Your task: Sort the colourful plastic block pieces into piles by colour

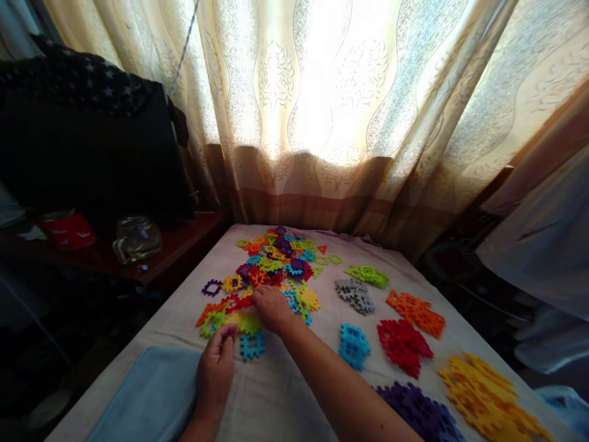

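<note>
My left hand (219,356) is low over the near end of a mixed pile, fingers curled together, its fingertips against a yellow notched plastic building piece (234,319). Whether it grips that piece is hidden. My right hand (272,308) reaches into the pile with bent fingers, next to red notched pieces (237,302); what its fingertips hold, if anything, cannot be seen. Just right of my left hand lies a blue window-shaped piece (251,347). Beyond both hands the mixed-colour pile (271,264) stretches toward the curtain.
Single-colour groups lie on the right: lime (368,275), grey (354,296), orange (416,313), blue (354,347), red (404,345), purple (418,411) and yellow (488,396). A light-blue folded item (150,396) is at front left. A glass jug (137,238) stands on the side table.
</note>
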Action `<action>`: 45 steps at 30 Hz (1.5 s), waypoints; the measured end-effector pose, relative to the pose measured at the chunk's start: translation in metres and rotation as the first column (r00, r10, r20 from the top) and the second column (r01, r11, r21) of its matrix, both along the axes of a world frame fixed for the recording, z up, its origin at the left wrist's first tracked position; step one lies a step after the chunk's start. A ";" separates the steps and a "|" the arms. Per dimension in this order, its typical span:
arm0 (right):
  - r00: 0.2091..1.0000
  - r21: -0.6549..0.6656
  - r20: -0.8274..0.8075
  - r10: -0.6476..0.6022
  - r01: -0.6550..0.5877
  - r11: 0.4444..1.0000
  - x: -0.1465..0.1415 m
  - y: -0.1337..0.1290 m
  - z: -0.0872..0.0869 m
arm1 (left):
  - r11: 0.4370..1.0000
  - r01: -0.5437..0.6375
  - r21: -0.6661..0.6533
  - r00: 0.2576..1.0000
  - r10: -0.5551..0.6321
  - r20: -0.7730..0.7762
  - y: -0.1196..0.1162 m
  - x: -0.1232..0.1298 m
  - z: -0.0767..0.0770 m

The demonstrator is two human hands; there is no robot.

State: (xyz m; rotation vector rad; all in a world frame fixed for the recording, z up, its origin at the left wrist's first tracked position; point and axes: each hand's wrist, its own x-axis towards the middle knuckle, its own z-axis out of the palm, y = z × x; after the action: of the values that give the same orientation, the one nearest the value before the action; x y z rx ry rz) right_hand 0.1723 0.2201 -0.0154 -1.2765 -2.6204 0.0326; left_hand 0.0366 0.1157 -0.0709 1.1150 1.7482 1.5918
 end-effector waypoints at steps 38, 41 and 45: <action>0.601 -0.136 -0.129 -0.789 0.777 0.615 0.286 -0.103 0.022 | 0.999 -0.013 -0.044 0.998 0.010 -0.068 0.001 0.002 0.002; 0.732 -0.138 -0.192 -0.654 0.640 0.756 0.243 -0.097 0.020 | 0.998 -0.060 -0.001 0.998 0.060 -0.005 0.000 0.003 0.005; 0.842 -0.160 -0.221 -0.493 0.467 0.870 0.177 -0.083 0.020 | 0.990 -0.129 0.060 0.990 0.126 0.059 -0.001 0.001 0.006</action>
State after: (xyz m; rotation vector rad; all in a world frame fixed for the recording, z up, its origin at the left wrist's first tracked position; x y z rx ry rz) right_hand 0.3494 0.1367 0.0047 -1.7985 -2.0420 0.2315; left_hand 0.0373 0.1151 -0.0649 0.9958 1.7750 1.7487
